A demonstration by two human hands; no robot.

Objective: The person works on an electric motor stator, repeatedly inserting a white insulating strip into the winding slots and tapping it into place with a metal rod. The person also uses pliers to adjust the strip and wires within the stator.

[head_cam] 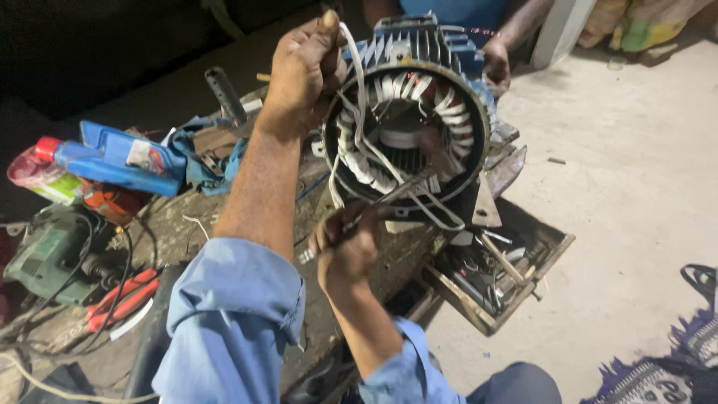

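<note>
A blue finned electric motor stator (419, 45) stands open-ended on a dirty workbench (179, 232), its windings wrapped in white tape. My left hand (303, 71) is raised at the stator's upper left rim, gripping white sleeved wires (357, 82) that run down into the bore. My right hand (345, 251) sits below the stator and holds a thin metal tool (389, 196) whose tip reaches into the lower windings. Another person's hand (496, 63) rests on the far right side of the motor.
A blue bottle with a red cap (112, 161), a green power tool (45, 258) and red-handled pliers (123, 295) lie on the bench's left. An open wooden drawer of tools (497, 273) juts out below the motor. Concrete floor and a patterned mat (666, 366) lie to the right.
</note>
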